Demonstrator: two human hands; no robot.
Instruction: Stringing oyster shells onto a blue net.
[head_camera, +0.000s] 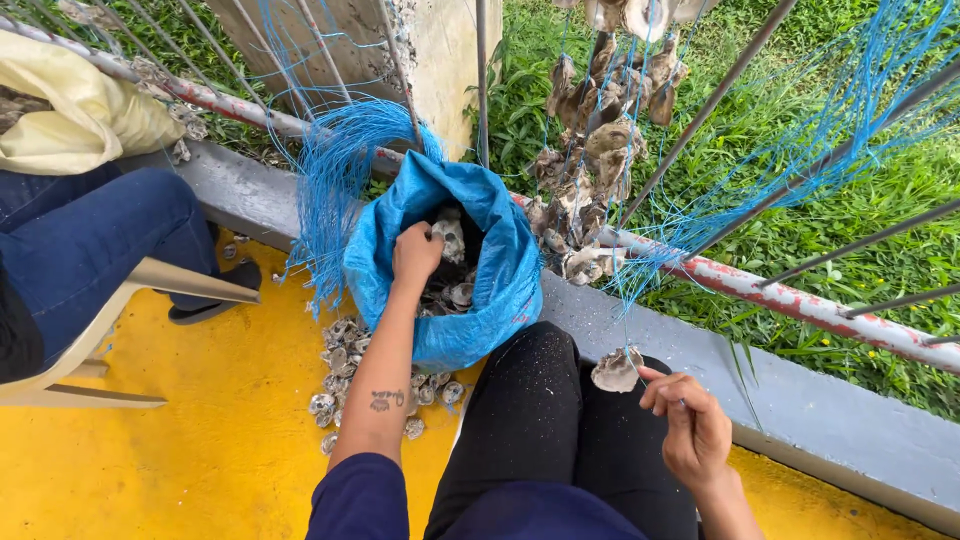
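Note:
My left hand (415, 253) reaches into a blue sack (500, 280) full of grey oyster shells (452, 292); its fingers are closed down among the shells. My right hand (690, 425) hovers over my right knee and pinches a thin blue string, on which a single oyster shell (617, 370) hangs just left of my fingers. My legs in black trousers (540, 420) fill the lower middle.
Loose shells (340, 370) lie on the yellow floor beside the sack. Strings of shells (595, 140) and bundles of blue twine (335, 180) hang from a rusty metal railing (760, 290). A seated person in jeans (90, 240) is at left. Grass lies beyond the grey kerb.

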